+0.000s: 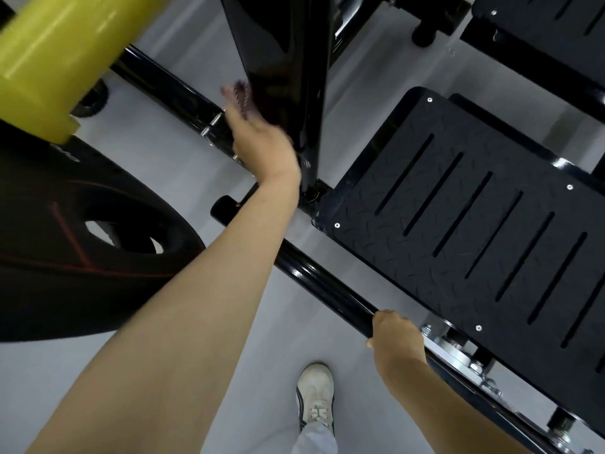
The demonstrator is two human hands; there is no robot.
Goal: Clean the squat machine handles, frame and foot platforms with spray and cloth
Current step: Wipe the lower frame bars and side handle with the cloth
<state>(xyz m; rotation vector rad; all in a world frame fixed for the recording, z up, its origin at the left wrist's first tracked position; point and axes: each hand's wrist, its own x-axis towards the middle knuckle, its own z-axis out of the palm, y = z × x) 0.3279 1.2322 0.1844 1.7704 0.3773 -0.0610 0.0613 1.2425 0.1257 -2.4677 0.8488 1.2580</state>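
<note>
One glossy black frame tube (327, 283) beside the black slotted steel foot platform (458, 224) is gripped by the right hand (396, 335). Beyond the platform's far-left corner, a blurred purple cloth (236, 91) is touched by the left hand (262, 142); its grip cannot be told.

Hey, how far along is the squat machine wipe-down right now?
Done: nothing can be confirmed; no surface shows clear wipe marks. In hand: the left hand presses a blurred purplish cloth against the black upright post, while the right hand grips the base rail. Left, apparently: the foot platform, which shows no wet streaks. No spray bottle is in view.
</note>
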